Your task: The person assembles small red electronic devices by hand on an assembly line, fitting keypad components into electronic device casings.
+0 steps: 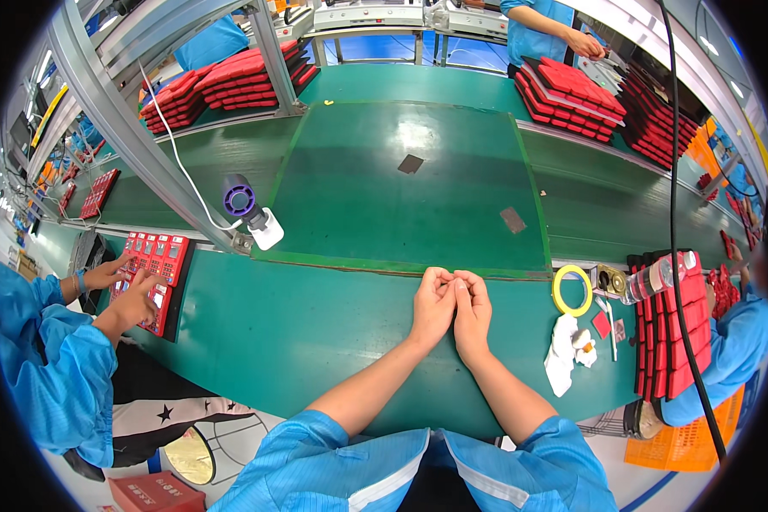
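My left hand (434, 305) and my right hand (472, 316) meet above the near edge of the green work table (316, 320). Both are closed, fingertips pressed together and thumbs side by side. Whatever lies between the fingers, if anything, is hidden. Just beyond them is a green mat (341, 196) with two small dark patches on it. Right of my right hand lie a roll of yellow tape (572, 290), a crumpled white cloth (560, 354), a small red square (602, 324) and a thin white stick (611, 328).
A small fan (241, 200) with a white base stands left of the mat. Stacked red trays (674, 333) and a clear bottle (648, 282) are at the right. At the left, a co-worker's hands (132, 299) touch a red tray (166, 256). A black cable (676, 213) hangs at the right.
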`<state>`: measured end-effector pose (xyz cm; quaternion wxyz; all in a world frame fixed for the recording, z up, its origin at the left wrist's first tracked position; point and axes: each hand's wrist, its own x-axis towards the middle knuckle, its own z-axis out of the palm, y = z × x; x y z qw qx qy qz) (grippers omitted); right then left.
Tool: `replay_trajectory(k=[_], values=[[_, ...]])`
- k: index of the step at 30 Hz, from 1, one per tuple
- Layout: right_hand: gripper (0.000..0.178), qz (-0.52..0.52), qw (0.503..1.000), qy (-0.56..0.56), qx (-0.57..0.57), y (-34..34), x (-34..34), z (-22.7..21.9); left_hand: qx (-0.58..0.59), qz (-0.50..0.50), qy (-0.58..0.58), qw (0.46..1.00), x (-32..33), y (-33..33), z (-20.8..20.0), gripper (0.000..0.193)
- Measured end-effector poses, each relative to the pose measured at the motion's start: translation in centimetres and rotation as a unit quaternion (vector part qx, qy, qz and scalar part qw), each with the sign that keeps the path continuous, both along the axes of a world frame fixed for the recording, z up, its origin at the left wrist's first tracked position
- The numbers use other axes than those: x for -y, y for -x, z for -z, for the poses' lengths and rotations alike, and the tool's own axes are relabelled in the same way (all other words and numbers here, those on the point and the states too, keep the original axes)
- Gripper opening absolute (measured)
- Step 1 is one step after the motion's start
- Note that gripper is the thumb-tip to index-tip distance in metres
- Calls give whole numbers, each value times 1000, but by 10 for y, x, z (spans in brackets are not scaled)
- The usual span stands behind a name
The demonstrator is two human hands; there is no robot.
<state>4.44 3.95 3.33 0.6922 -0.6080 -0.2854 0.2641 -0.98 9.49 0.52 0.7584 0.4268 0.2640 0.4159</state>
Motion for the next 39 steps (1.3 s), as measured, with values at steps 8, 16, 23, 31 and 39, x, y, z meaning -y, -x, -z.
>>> replay_trajectory(k=[8, 16, 23, 31, 39], values=[[19, -6, 1000, -1, -2, 2, 0, -4, 20, -16, 4, 1000, 1, -1, -4, 9], [19, -5, 1000, -5, 4, 1, 0, -7, 14, -17, -1, 1000, 2, -2, -5, 9], [19, 1, 1000, -5, -3, 0, 0, -2, 10, -10, -1, 1000, 2, -1, -6, 9], [19, -6, 1000, -10, -5, -1, 0, -2, 10, -11, 1, 1000, 2, -2, -5, 8], [19, -6, 1000, -14, -5, -2, 1, 2, 17, -10, 4, 1000, 2, -3, -4, 8]])
